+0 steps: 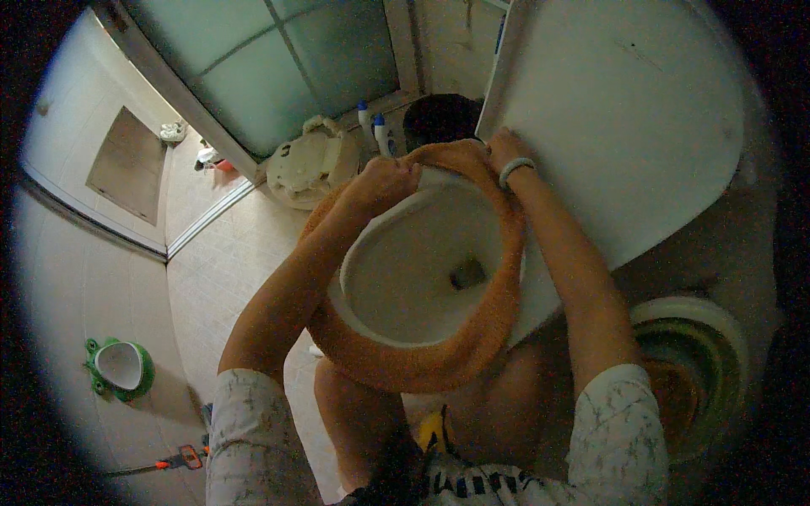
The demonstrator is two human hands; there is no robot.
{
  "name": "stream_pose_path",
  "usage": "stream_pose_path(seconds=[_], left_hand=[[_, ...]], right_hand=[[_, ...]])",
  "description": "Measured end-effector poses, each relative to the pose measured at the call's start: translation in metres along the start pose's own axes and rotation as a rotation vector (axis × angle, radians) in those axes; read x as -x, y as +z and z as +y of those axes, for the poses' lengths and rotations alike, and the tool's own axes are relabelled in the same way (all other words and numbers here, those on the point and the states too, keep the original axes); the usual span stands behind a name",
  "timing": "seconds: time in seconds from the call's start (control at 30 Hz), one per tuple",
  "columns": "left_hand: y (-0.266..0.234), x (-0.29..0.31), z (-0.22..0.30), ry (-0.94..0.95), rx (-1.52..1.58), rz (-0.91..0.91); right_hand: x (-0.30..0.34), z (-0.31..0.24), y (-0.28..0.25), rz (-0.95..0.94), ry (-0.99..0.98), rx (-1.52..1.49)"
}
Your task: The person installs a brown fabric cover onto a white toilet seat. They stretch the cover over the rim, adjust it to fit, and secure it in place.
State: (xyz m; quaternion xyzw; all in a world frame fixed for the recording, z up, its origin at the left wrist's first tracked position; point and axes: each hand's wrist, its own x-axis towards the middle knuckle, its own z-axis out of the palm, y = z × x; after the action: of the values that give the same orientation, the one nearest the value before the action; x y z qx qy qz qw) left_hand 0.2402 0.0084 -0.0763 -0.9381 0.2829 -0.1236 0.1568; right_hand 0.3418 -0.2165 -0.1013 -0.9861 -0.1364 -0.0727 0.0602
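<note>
A fuzzy orange-brown toilet seat cover (405, 364) forms a ring around the opening of a white toilet bowl (405, 253). My left hand (390, 181) is closed at the ring's far left part, its knuckles up. At the far right part my right hand (506, 154), with a pale band on the wrist, grips the cloth with curled fingers. Between the two hands the cover's far edge looks bunched and narrow. Its near part hangs wide over the front of the bowl. Some of the fingers are hidden under the cloth and the hands.
Beyond the bowl stand a cream lidded container (312, 164), white bottles with blue caps (383, 135) and a black bin (440, 118). A large white panel (616, 126) rises at right, above stacked basins (692, 363). At left are a green frog-shaped holder (122, 369) and a frosted-glass door (278, 67).
</note>
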Motion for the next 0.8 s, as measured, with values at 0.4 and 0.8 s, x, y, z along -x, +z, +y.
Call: stream_pose_path(seconds=[0.4, 0.8], left_hand=[[0.034, -0.016, -0.019, -0.169, 0.539, 0.085], [0.058, -0.119, 0.051, -0.291, 0.402, 0.032]], right_hand=[[0.017, 0.016, 0.015, -0.017, 0.055, -0.187], [0.122, 0.024, -0.042, 0.016, 0.198, -0.389]])
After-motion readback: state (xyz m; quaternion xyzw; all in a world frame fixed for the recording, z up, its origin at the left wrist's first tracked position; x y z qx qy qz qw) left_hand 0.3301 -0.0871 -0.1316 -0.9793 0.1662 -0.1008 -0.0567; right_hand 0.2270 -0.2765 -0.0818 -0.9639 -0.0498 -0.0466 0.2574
